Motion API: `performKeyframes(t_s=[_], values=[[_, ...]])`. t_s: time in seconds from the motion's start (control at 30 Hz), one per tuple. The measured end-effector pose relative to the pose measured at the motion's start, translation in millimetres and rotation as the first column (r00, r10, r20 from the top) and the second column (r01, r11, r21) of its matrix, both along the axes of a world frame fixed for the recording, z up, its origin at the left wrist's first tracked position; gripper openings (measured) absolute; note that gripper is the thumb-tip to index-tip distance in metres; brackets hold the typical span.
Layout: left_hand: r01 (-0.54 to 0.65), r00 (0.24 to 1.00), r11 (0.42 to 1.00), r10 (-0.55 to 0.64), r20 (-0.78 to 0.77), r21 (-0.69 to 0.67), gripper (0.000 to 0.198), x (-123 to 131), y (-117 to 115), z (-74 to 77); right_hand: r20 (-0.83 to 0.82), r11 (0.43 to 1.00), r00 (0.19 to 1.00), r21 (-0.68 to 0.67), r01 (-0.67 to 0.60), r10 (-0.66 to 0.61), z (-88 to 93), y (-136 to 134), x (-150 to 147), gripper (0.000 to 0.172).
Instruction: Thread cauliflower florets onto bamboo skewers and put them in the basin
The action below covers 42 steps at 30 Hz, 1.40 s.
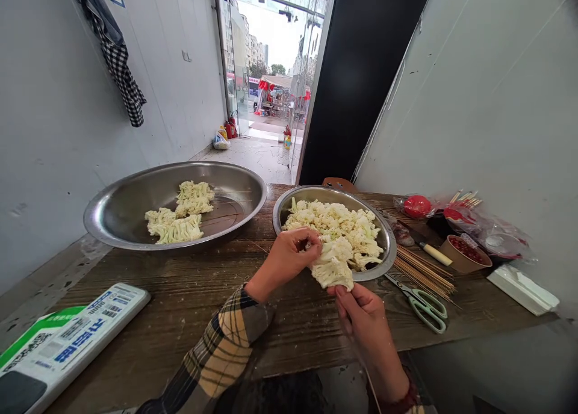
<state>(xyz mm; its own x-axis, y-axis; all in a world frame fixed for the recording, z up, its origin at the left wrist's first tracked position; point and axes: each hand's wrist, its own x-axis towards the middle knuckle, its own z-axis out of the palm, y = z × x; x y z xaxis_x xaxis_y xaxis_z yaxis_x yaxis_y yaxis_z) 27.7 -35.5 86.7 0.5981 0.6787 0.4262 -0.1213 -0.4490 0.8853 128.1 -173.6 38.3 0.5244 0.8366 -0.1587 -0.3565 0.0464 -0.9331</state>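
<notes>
Above the near rim of a round steel bowl (388, 245), my two hands are at a piece of cauliflower (334, 266). My left hand (291, 254) is closed, its thumb and fingers pinching the cauliflower's left side. Fingers of my right hand (363, 315) are pressed together at the cauliflower's lower edge. A thin bamboo skewer (371, 385) runs down from this hand; its upper part is hidden. Loose cauliflower florets (332, 221) fill much of the bowl. To the left, a larger steel basin (130, 191) holds a few cauliflower pieces (178, 227) with thin sticks beside them.
Bamboo skewers (424, 272), green-handled scissors (424, 305) and a knife (436, 253) lie right of the bowl. Beyond them are a paper tub (465, 254), plastic-wrapped items and a white packet (524, 287). A white-and-green box (76, 342) lies at left front.
</notes>
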Motion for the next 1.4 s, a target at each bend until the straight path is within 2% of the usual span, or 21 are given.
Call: performKeyframes(t_s=[0.07,0.13,0.2,0.27,0.43,0.53,0.67,0.77,0.87,0.97,1.07,1.2,1.4], values=[[0.02,1.0,0.998,-0.02,-0.002,-0.061,0.012,0,-1,1.3,-0.053,1.0,0.998,0.028,-0.015,0.016,2.6,1,3,0.038],[0.071,0.997,0.982,-0.063,0.053,-0.177,0.017,0,-2,2.2,-0.131,0.997,0.991,0.074,-0.025,0.034,4.9,1,6,0.035],[0.155,0.979,0.935,-0.101,0.178,-0.32,0.028,0,-2,1.3,-0.209,0.992,0.976,0.124,-0.037,0.063,6.2,0,8,0.032],[0.218,0.95,0.875,-0.089,0.299,-0.432,0.036,2,-2,-1.4,-0.258,0.987,0.962,0.152,-0.054,0.092,5.5,0,8,0.03],[0.248,0.938,0.778,-0.045,0.343,-0.577,0.049,6,-4,-8.5,-0.254,0.986,0.961,0.149,-0.073,0.109,-3.1,5,-2,0.028],[0.287,0.936,0.774,-0.1,0.338,-0.565,0.047,6,-6,-8.5,-0.213,0.985,0.971,0.155,-0.074,0.106,-8.5,9,-8,0.028],[0.308,0.937,0.78,-0.149,0.315,-0.545,0.034,5,-9,-5.9,-0.144,0.987,0.985,0.138,-0.077,0.097,-11.6,14,-12,0.03],[0.278,0.941,0.768,-0.099,0.322,-0.578,0.028,7,-9,-5.9,-0.084,0.992,0.993,0.107,-0.071,0.08,-13.0,15,-13,0.033],[0.217,0.95,0.778,-0.028,0.313,-0.589,0.027,8,-9,-7.4,0.043,0.995,0.997,0.08,-0.067,0.063,-16.3,13,-13,0.034],[0.154,0.952,0.787,0.044,0.303,-0.598,0.028,9,-8,-8.1,0.201,0.997,0.978,0.041,-0.069,0.059,-19.6,10,-12,0.035],[0.13,0.952,0.797,0.066,0.298,-0.59,0.029,10,-8,-8.1,0.291,0.996,0.954,0.032,-0.079,0.066,-19.2,10,-13,0.039],[0.118,0.945,0.802,0.092,0.315,-0.586,0.03,11,-10,-8.6,0.307,0.996,0.95,0.042,-0.078,0.061,-14.6,13,-18,0.043],[0.131,0.945,0.799,0.078,0.318,-0.587,0.03,13,-16,-7.5,0.294,0.996,0.955,0.087,0.015,-0.04,-17.5,17,-23,0.041]])
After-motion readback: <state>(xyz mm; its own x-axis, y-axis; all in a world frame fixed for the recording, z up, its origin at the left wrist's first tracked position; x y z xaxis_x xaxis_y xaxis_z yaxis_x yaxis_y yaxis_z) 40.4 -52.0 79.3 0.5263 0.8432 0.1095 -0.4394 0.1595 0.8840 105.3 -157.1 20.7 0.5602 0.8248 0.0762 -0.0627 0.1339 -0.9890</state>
